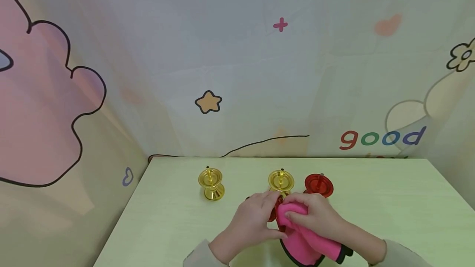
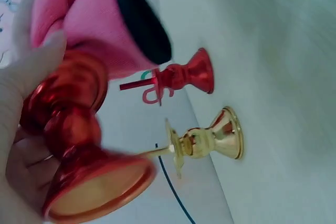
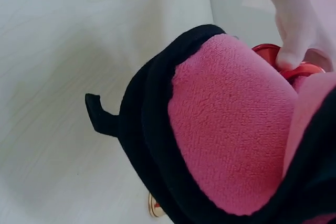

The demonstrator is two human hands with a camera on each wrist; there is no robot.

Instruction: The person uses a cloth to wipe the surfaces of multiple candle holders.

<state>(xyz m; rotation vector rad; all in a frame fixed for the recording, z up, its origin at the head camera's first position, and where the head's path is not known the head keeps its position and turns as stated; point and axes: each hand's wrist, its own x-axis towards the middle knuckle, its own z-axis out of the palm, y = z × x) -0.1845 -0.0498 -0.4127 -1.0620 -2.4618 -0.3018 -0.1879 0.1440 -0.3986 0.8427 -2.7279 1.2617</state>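
Observation:
My left hand (image 1: 252,217) grips a shiny red candle holder (image 2: 73,129), tilted so that its pale underside shows in the left wrist view. My right hand (image 1: 315,215) pinches a bunched pink cloth (image 1: 297,242) with black edging and presses it to the top of the holder. That top is largely hidden by the cloth and fingers. In the right wrist view, folds of the cloth fill the middle, with the left thumb on the red rim (image 3: 304,70) beyond.
Beyond the hands, a gold candle holder (image 1: 281,180) and a second red one (image 1: 319,185) stand upright close together. Another gold holder (image 1: 214,193) stands farther left. The pale table (image 1: 167,217) ends at a printed cloth backdrop (image 1: 241,73).

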